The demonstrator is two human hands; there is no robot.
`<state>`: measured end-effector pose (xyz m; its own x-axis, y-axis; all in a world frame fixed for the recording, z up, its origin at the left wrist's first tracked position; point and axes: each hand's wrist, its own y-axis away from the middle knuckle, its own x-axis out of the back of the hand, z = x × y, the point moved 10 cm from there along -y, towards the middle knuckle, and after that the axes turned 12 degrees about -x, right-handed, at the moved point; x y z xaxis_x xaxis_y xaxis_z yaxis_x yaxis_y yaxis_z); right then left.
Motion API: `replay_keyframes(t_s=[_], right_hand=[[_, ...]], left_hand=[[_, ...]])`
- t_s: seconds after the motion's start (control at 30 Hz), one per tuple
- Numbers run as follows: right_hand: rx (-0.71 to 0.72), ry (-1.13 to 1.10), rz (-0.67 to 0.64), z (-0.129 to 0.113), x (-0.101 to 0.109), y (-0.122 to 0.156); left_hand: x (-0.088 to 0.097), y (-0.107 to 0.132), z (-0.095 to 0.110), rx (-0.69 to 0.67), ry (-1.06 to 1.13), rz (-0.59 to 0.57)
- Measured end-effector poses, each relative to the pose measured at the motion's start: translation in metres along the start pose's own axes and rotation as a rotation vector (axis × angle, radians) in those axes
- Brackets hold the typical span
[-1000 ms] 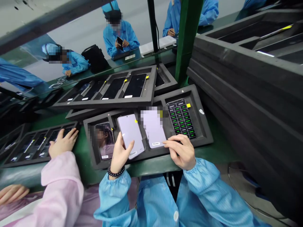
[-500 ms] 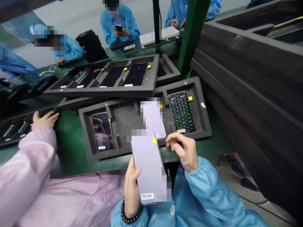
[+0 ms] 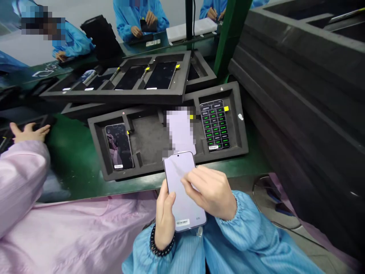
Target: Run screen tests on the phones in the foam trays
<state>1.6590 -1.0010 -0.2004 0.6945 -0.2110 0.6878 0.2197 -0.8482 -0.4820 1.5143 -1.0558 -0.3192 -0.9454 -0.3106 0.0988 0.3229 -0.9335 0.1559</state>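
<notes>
My left hand [image 3: 165, 217] grips a phone with a pale lit screen [image 3: 182, 205] by its left edge, held upright over my lap. The fingers of my right hand [image 3: 209, 192] are curled, and its fingertip touches the screen near the middle. Just beyond lies a black foam tray [image 3: 99, 152] on the green bench. It holds a phone showing a picture [image 3: 119, 146] at left, a white-screened phone [image 3: 180, 131] in the middle and a phone with a green grid [image 3: 215, 125] at right. The slot between the first two is empty.
A neighbour in a pink sleeve [image 3: 23, 171] at left rests a hand [image 3: 27, 131] on another tray. More trays of dark phones [image 3: 128, 82] lie behind. A tall stack of foam trays [image 3: 299, 83] stands at right, beside a green post [image 3: 228, 34]. People in blue work across the bench.
My left hand lifted the pale phone out of the tray's second slot and drew it towards me. My right hand left the tray and came onto the phone's screen.
</notes>
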Motion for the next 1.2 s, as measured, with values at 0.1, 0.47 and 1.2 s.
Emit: replay_keyframes(t_s=[0.1,0.47,1.2], right_hand=[[0.078,-0.160,-0.014,-0.008,0.014,0.007],[0.191,-0.376,0.096,-0.003,0.039,0.033],[0.250,-0.453,0.170,-0.022,0.047,0.039]], left_hand=[[0.002,0.001,0.001,0.040,0.007,0.023],[-0.003,0.009,0.022,0.015,0.147,-0.039],[0.003,0.027,0.015,0.197,0.200,-0.024]])
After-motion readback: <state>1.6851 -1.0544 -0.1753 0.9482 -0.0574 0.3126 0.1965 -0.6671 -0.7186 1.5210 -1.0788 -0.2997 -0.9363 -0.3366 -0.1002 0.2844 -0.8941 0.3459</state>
